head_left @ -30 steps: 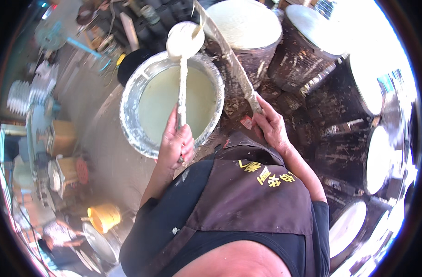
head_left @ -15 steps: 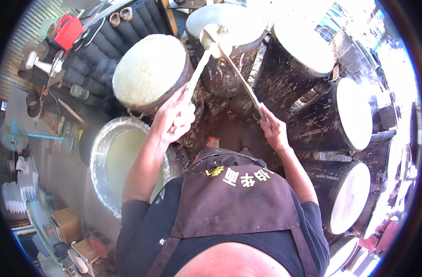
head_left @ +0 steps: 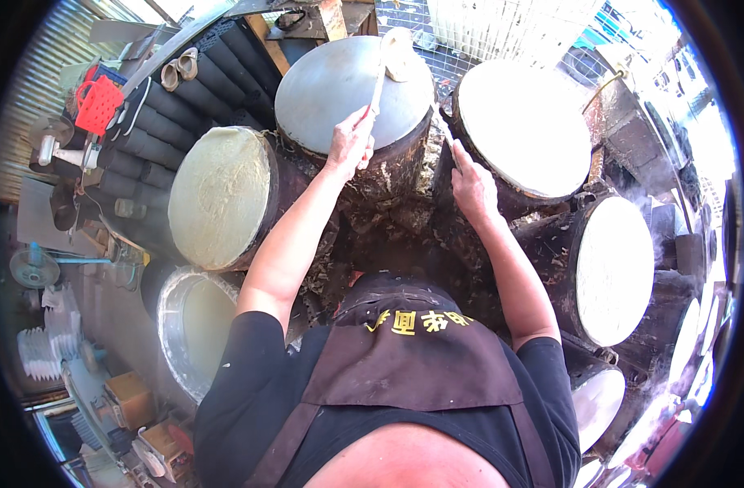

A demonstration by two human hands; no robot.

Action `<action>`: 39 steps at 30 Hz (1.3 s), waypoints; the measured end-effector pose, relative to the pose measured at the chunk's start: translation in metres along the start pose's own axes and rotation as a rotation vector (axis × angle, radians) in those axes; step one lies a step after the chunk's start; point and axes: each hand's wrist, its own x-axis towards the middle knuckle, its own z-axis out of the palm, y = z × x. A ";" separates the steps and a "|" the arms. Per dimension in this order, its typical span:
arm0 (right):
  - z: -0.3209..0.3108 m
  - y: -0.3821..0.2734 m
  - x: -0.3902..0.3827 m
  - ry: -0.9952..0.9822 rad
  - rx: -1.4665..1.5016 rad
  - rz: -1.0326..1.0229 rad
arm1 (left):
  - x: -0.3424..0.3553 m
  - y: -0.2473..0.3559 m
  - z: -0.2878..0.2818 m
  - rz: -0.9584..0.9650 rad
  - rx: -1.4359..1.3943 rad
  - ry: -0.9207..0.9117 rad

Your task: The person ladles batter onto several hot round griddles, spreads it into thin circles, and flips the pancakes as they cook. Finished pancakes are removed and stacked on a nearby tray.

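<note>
My left hand (head_left: 352, 145) is closed around the pale handle of a ladle (head_left: 379, 81). The ladle's whitish head lies over the right part of a bare grey round griddle (head_left: 327, 93), beside a pale wet patch of batter. My right hand (head_left: 474, 183) grips a long flat scraper (head_left: 448, 130), seen nearly end-on between that griddle and the bright white griddle (head_left: 522, 122) to its right; its far end is hard to make out. On the left, a griddle carries a pale yellowish sheet (head_left: 217, 199) covering its top.
A whitened pot (head_left: 173, 325) of cloudy pale liquid stands at my lower left. More pale-topped round griddles (head_left: 616, 268) curve along my right, with steam nearby. Dark ribbed panels (head_left: 156, 134), a red basket (head_left: 100, 104) and a blue fan (head_left: 35, 267) are at the left.
The ladle and scraper, touching before, are now apart. My left hand has reached forward with the ladle over the griddle. My view has shifted, bringing the far griddles lower.
</note>
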 end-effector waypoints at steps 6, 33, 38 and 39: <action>0.031 0.012 0.007 -0.058 -0.015 0.072 | 0.045 0.034 -0.041 0.464 1.207 0.231; 0.112 -0.072 0.109 0.129 0.252 0.149 | -0.227 0.055 -0.262 0.432 -0.537 0.300; 0.051 -0.089 0.117 -0.093 0.312 0.329 | -0.247 0.040 -0.269 0.516 -0.286 0.441; 0.064 -0.066 0.118 -0.003 0.284 0.338 | -0.250 0.041 -0.267 0.540 -0.341 0.434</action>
